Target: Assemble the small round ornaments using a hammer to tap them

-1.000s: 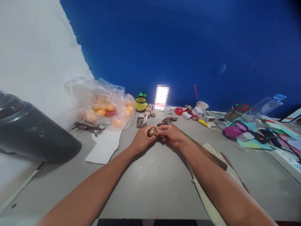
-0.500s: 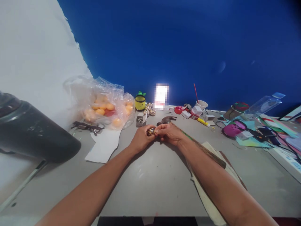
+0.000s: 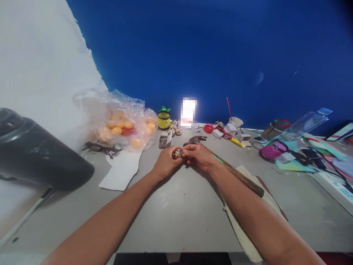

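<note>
A small round ball point(image 3: 177, 154), dark with shiny gold and silver studs, sits in the fingers of my left hand point(image 3: 167, 162), which is closed round it. My right hand point(image 3: 199, 156) pinches at the ball's right side; whatever tiny thing its fingertips hold is hidden. Just beyond my left hand stands a small grey box point(image 3: 163, 141) of shiny metal pieces. Several similar studded balls point(image 3: 173, 127) lie in a group behind it. Beside my right hand rests a claw hammer point(image 3: 197, 140), its wooden handle running under and past my right forearm.
At left are a plastic bag point(image 3: 121, 125) of orange balls, glasses point(image 3: 102, 148), white paper point(image 3: 121, 173) and a large dark bottle point(image 3: 41, 154). A yellow pot point(image 3: 163, 120), a white cup point(image 3: 236, 122), a yellow tube point(image 3: 237, 142) and a pink pouch point(image 3: 273, 150) stand farther back. Cloth point(image 3: 242, 228) lies under my right forearm.
The view shifts slightly. Both hands stay together at the ball, with only small finger movements at its right side.
</note>
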`<state>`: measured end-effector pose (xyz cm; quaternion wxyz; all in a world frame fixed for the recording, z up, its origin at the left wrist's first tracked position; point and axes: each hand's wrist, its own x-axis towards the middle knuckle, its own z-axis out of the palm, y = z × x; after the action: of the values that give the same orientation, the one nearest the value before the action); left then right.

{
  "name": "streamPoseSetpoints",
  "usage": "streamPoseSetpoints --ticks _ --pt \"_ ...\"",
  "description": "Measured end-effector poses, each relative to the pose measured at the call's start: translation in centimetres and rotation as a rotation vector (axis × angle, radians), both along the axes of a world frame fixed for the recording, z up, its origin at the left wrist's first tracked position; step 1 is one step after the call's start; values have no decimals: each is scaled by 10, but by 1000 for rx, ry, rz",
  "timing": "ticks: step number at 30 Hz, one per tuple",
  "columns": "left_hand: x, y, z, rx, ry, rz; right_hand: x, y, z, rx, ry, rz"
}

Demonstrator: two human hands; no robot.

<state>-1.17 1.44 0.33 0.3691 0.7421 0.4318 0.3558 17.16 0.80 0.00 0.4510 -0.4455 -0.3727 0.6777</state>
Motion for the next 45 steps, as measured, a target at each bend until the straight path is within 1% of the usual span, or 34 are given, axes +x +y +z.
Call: streamPoseSetpoints --ticks 3,8,13,16,20,29,37,45 --pt "0 0 -2 27 40 22 -2 -1 1 17 -19 9" --pt "1 -1 -2 14 55 44 -3 -2 2 45 -33 12" --pt "0 -2 0 -31 -15 39 -1 -2 2 51 83 -16" --pt "0 -1 0 -55 -30 37 1 -3 2 45 107 -12" --pt "-1 0 -1 -24 -13 39 1 -4 2 37 45 30" --pt "-1 -2 0 3 25 17 -1 -4 6 38 -64 30" --pt "-2 -1 2 -3 24 4 -1 -3 5 31 -75 34" --pt "-1 -1 1 7 40 -8 -3 -3 8 21 -96 23"
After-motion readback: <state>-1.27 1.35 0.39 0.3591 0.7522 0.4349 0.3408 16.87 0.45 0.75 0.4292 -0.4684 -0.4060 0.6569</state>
